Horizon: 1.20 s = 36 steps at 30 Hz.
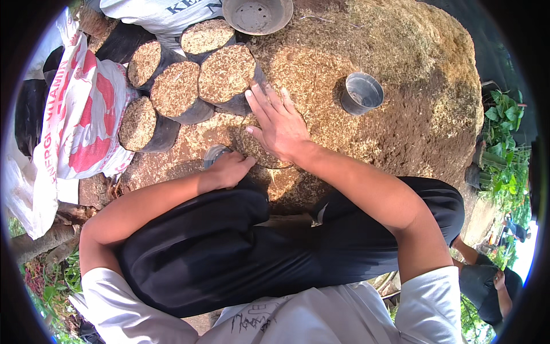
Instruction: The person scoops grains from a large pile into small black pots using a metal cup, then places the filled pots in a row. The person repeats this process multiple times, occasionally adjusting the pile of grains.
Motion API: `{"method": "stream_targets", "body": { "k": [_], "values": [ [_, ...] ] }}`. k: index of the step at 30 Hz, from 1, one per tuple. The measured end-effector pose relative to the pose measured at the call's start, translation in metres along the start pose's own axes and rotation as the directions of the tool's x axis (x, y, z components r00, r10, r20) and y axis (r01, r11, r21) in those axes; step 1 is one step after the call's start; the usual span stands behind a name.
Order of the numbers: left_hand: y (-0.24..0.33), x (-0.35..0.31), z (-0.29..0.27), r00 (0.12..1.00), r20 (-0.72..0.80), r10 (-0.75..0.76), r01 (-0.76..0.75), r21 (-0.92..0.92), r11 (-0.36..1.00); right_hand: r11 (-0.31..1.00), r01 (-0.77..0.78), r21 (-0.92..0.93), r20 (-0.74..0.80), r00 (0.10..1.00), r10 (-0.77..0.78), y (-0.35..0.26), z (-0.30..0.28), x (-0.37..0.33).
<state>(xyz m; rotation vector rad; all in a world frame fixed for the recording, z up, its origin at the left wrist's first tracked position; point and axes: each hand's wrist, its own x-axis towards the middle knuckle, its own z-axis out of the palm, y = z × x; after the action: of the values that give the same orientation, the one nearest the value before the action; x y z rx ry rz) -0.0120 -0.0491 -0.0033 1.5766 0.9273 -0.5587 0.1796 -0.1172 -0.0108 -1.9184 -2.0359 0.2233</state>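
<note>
My right hand (279,127) lies flat, fingers spread, on the brown crumbly fill of a round-topped bag (264,158) between my knees. Its fingertips reach toward the rim of a neighbouring filled black bag (228,74). At the near left edge of the round top, my left hand (230,169) is closed with its fingers curled. Whatever it grips is hidden beneath the fingers. Partly behind that hand shows a clear, rounded, cup-like thing (215,153). I cannot tell whether the left hand touches it.
More filled black bags (175,90) stand close together at the left. A small dark pot (363,94) tilts on the mound of brown loose material (412,63); a grey basin (258,16) sits at the far side. Red-and-white sacks (94,114) lie left. Another person (487,286) is at right.
</note>
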Motion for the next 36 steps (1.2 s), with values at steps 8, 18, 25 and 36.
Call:
{"method": "stream_targets", "body": {
  "k": [8, 18, 25, 36],
  "values": [
    [0.0, 0.01, 0.009, 0.936, 0.293, -0.197, 0.313, -0.431, 0.846, 0.996, -0.07, -0.06, 0.15, 0.986, 0.078, -0.005, 0.007, -0.012],
    [-0.007, 0.018, 0.009, 0.958, 0.283, -0.046, 0.188, -0.499, 0.846, 0.997, -0.069, -0.044, 0.093, 0.993, 0.073, -0.002, 0.01, -0.006],
    [-0.001, 0.0, -0.003, 0.969, 0.238, -0.073, 0.144, -0.297, 0.944, 0.995, 0.094, 0.017, 0.108, 0.99, -0.095, 0.016, -0.045, -0.011],
    [0.059, 0.016, -0.017, 0.538, 0.245, 0.807, -0.53, 0.842, 0.098, 0.937, -0.304, -0.171, 0.885, 0.371, 0.282, 0.063, -0.096, -0.008]
  ]
}}
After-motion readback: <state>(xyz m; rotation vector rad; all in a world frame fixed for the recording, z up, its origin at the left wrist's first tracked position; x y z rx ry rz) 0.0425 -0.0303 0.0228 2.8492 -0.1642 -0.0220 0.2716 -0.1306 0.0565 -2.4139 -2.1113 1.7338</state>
